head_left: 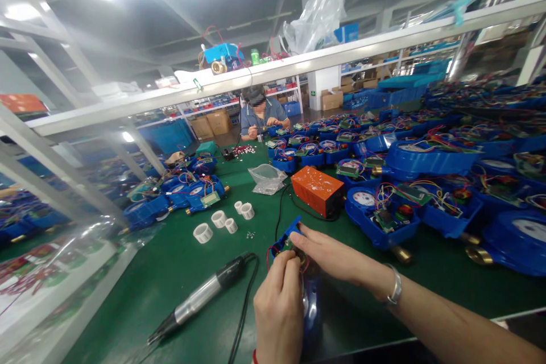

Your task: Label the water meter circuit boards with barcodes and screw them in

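A blue water meter [311,310] lies at the front of the green bench, largely hidden under my two hands. At its far end a small green circuit board [287,245] and thin wires show inside the blue housing. My right hand [321,249] reaches in from the right and grips that end, its thumb on the board and its fingers along the far side. Closed fingers of my left hand [279,298] bend down at the near edge of the board; what they pinch is hidden.
An electric screwdriver [198,298] with a black cord lies left of my hands. Beyond are white rings [219,219], small screws [251,235], an orange box [318,189] and a plastic bag [267,178]. Blue meters [381,210] crowd the right side. A co-worker [262,114] sits opposite.
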`<act>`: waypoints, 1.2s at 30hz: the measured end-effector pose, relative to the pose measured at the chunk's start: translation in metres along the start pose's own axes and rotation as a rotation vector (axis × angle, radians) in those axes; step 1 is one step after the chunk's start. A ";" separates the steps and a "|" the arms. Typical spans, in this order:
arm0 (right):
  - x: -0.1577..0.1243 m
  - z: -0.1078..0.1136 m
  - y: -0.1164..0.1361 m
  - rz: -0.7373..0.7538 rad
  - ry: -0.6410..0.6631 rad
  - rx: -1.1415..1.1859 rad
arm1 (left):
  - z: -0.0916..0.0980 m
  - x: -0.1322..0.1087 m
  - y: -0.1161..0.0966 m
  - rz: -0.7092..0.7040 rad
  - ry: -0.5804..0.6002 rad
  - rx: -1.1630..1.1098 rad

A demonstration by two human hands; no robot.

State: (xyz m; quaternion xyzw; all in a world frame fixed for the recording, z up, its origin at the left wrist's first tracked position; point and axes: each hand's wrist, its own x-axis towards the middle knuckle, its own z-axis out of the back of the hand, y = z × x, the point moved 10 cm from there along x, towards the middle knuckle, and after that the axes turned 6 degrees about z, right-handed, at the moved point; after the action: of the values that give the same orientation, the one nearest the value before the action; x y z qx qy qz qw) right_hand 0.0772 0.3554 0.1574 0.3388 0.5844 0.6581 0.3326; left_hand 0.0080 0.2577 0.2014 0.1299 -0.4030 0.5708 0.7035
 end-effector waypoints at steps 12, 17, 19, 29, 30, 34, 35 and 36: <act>-0.004 -0.003 -0.008 -0.095 0.051 0.213 | 0.004 0.010 0.011 0.111 -0.045 -0.111; -0.001 0.002 -0.010 -0.086 -0.021 0.155 | 0.005 0.009 0.008 0.098 -0.060 -0.147; 0.000 0.001 -0.009 -0.072 0.000 0.162 | 0.005 0.008 0.007 0.094 -0.070 -0.148; 0.003 -0.003 -0.005 -0.008 0.067 -0.014 | -0.004 0.008 -0.006 0.088 -0.061 0.037; 0.003 -0.001 -0.007 -0.011 0.058 -0.056 | -0.005 0.008 -0.006 0.092 -0.046 0.024; 0.005 0.017 -0.001 0.109 -0.052 -0.284 | -0.008 0.003 0.002 0.129 0.133 -0.160; 0.004 0.019 0.003 0.149 -0.072 -0.324 | -0.007 0.001 0.008 0.157 0.181 -0.229; 0.003 0.020 0.007 0.185 -0.081 -0.354 | -0.001 0.000 0.018 0.210 0.191 -0.291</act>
State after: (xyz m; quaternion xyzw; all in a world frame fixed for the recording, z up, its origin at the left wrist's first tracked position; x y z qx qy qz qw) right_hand 0.0922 0.3678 0.1661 0.3535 0.4122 0.7642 0.3480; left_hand -0.0079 0.2642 0.1953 -0.0707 -0.4239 0.5864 0.6867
